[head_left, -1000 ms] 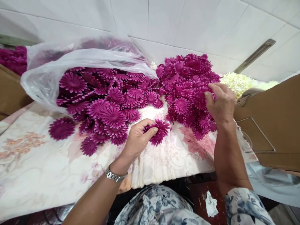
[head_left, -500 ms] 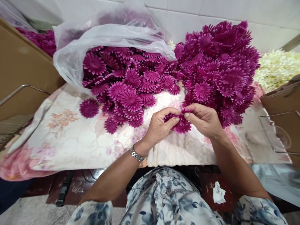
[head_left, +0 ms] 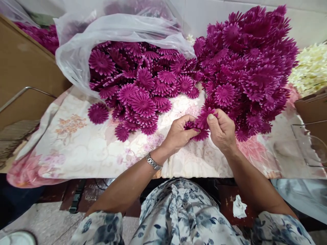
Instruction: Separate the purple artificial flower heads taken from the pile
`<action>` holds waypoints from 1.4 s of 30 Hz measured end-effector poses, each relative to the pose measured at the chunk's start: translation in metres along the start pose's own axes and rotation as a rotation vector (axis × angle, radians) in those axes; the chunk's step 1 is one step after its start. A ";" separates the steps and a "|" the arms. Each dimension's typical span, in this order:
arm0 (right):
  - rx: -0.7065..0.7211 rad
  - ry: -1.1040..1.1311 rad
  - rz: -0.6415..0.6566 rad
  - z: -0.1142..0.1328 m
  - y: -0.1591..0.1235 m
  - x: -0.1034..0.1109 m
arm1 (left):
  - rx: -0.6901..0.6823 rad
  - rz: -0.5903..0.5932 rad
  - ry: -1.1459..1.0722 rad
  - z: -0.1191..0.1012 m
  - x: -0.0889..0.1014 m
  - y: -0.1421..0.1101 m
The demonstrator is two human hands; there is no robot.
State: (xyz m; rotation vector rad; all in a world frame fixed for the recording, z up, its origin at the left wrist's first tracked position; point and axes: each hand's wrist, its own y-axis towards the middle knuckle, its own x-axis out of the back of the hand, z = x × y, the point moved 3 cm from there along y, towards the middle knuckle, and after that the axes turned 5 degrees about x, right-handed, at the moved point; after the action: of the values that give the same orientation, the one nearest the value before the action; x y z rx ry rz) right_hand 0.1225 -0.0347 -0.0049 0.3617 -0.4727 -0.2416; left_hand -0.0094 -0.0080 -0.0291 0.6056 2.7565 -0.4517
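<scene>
The fingers of the left hand [head_left: 177, 134] were pinched nearly closed, thumb against forefinger, on a small magenta bunch [head_left: 202, 135] of artificial petals held above the bench near its front edge. The right hand [head_left: 223, 131] had its fingers curled in and its thumb pressed down on the edge of a magenta petal layer [head_left: 203, 119] at the top of that bunch; whether the two were joined could not be told.

A floral-printed cloth [head_left: 102, 153] covered the bench. Behind and to the left, magenta flowers [head_left: 142, 103] spilled from the mouth of a translucent plastic bag [head_left: 73, 63], with a single flower [head_left: 98, 113] lying just beside them. A tall magenta heap [head_left: 252, 68] stood to the right, pale yellow blossoms [head_left: 310, 68] beyond it. Cardboard boxes [head_left: 24, 68] flanked both ends, and a pale tiled wall [head_left: 201, 17] rose behind.
</scene>
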 end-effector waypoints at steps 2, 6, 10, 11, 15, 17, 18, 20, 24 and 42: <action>-0.009 0.017 -0.017 0.000 0.001 0.000 | -0.026 -0.043 0.029 -0.003 0.003 0.000; -0.034 0.073 -0.027 -0.002 0.001 -0.002 | -0.063 -0.095 0.072 -0.006 0.005 0.000; -0.039 0.164 -0.108 -0.012 0.001 -0.004 | -0.058 -0.089 0.046 -0.005 0.006 -0.001; -0.038 0.188 -0.122 -0.015 0.002 -0.003 | -0.062 -0.093 0.043 -0.005 0.007 -0.001; -0.034 0.227 -0.282 -0.028 0.008 0.010 | -0.076 -0.128 0.017 -0.007 0.012 0.000; -0.012 0.215 -0.349 -0.031 0.010 0.017 | -0.065 -0.148 -0.021 -0.008 0.014 -0.001; 0.006 0.215 -0.350 -0.031 0.011 0.019 | -0.051 -0.150 -0.041 -0.008 0.014 -0.001; 0.038 0.240 -0.301 -0.029 0.011 0.018 | -0.015 -0.136 -0.061 -0.008 0.014 -0.001; 0.025 0.319 -0.112 -0.022 0.006 0.008 | 0.020 -0.161 -0.089 -0.007 0.012 0.000; 0.086 0.064 0.078 -0.008 -0.001 -0.011 | 0.052 -0.058 -0.165 -0.006 0.006 -0.002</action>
State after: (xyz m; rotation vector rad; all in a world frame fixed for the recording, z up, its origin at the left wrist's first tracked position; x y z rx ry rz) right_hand 0.1169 -0.0304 -0.0167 0.4332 -0.4345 -0.1336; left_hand -0.0171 -0.0056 -0.0247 0.4778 2.6175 -0.5622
